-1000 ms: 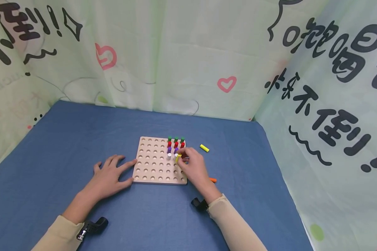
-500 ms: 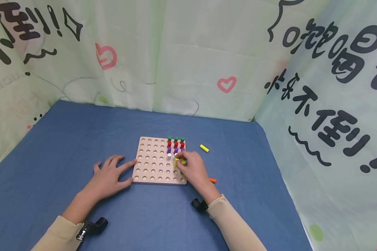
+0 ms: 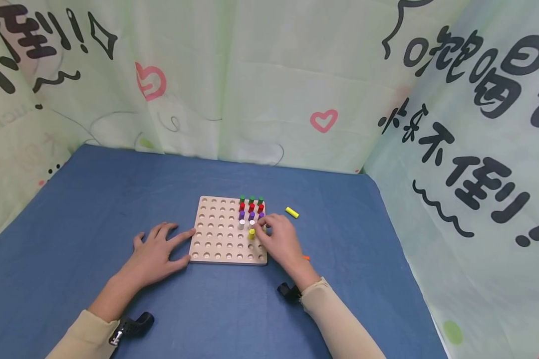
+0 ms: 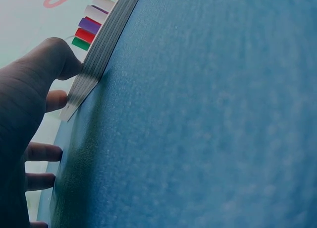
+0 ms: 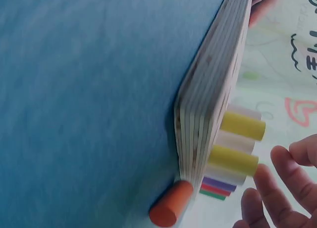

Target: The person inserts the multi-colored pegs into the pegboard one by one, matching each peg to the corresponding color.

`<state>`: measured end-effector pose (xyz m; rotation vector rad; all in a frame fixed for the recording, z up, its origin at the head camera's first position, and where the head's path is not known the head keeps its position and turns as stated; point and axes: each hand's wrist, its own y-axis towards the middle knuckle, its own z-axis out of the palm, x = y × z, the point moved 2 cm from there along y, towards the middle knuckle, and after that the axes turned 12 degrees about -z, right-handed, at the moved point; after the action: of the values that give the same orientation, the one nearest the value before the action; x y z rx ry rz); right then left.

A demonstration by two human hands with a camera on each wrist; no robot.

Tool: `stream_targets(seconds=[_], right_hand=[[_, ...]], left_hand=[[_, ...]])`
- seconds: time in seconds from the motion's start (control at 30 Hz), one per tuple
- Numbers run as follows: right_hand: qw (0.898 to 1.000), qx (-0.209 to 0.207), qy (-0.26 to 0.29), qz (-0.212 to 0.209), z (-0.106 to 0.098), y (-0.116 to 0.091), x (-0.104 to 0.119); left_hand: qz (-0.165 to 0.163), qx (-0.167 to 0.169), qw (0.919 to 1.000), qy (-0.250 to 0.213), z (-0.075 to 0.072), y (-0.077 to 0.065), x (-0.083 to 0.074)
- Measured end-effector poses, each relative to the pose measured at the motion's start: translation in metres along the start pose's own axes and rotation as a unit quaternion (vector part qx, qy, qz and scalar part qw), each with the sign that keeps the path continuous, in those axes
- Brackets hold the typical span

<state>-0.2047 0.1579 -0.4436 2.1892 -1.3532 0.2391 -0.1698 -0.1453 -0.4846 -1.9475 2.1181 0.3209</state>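
A pale wooden pegboard [image 3: 213, 232] lies on the blue cloth, with green, red [image 3: 251, 207], purple [image 3: 241, 215] and white pegs [image 3: 241, 224] upright in rows at its right side. Two yellow pegs stand in front of the white ones: one yellow peg [image 3: 251, 234] shows fully in the head view, while the other is mostly behind my right hand [image 3: 280, 242]. That hand hovers at the board's right edge with relaxed fingers [image 5: 270, 188], holding nothing, just off the peg tops. My left hand [image 3: 154, 254], fingers spread, touches the board's left edge with thumb and index fingertip.
A loose yellow peg [image 3: 292, 212] lies on the cloth right of the board. An orange peg [image 5: 171, 203] lies beside the board's edge, mostly covered by my right hand in the head view. Printed curtains [image 3: 260, 89] enclose the table's back and sides.
My right hand has lowered a yellow peg into the second hole of its row, let go of it and drawn slightly right. The left hand has stayed in place.
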Motion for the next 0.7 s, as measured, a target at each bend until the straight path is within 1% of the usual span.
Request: stream_targets(seconds=[0.23, 0.33, 0.47, 0.57, 0.7], right_hand=[[1.0, -0.006, -0.015, 0.021, -0.01, 0.003, -0.014], [0.999, 0.001, -0.016, 0.045, -0.016, 0.001, -0.02], [0.996, 0.022, -0.019, 0.083, -0.023, -0.001, -0.029], [0.994, 0.03, -0.035, 0.103, -0.026, 0.0, -0.039], [0.99, 0.032, -0.054, 0.127, -0.028, 0.004, -0.056]], left_hand=[[0.004, -0.002, 1.0, 0.0, -0.001, 0.0, 0.0], [0.005, -0.005, 1.0, -0.001, 0.0, 0.0, 0.0], [0.006, -0.007, 1.0, 0.0, 0.001, 0.0, 0.001], [0.005, -0.004, 1.0, 0.0, 0.001, 0.0, 0.0], [0.003, -0.004, 1.0, 0.002, 0.0, 0.0, 0.001]])
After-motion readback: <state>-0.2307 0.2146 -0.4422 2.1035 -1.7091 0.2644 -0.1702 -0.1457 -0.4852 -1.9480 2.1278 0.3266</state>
